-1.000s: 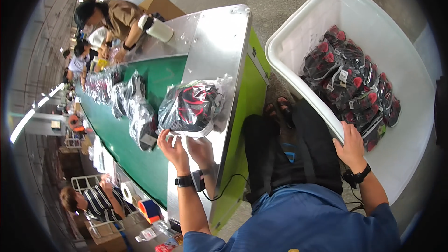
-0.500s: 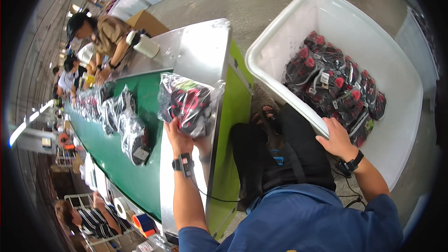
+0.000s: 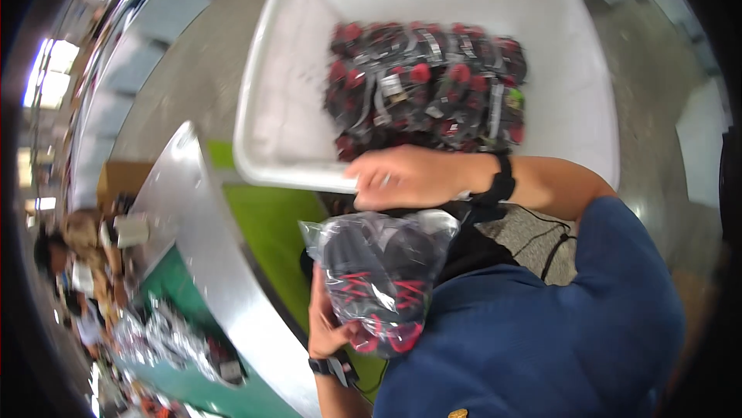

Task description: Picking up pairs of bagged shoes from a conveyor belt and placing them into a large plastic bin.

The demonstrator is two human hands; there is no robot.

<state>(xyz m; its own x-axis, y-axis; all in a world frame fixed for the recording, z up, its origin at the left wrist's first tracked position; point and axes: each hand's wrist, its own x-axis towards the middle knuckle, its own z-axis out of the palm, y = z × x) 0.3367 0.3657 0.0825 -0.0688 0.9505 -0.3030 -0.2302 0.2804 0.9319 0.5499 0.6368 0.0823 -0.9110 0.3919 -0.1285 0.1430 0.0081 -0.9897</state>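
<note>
A pair of black shoes with red laces [image 3: 379, 286] in a clear plastic bag is held in front of my body. My left hand [image 3: 328, 321] grips the lower left side of the bag, its thumb over the plastic. My right hand [image 3: 410, 178] is just above the top of the bag, by the near rim of the white bin [image 3: 294, 174]. Its fingers look bent but are smeared by motion; whether they touch the rim or the bag cannot be told. Inside the bin lie rows of similar bagged shoes [image 3: 429, 89].
To the left stands a metal-edged table [image 3: 205, 263] with a green belt [image 3: 162, 279] and a lime-green side. More bagged shoes [image 3: 170, 333] lie on the belt. Co-workers [image 3: 93, 255] stand along its far side. Dark cables [image 3: 553, 252] hang below my right arm.
My left hand has lifted the bagged shoes off the table and brought them before me. My right hand has moved from the bin's rim toward the bag. The view has turned right toward the bin.
</note>
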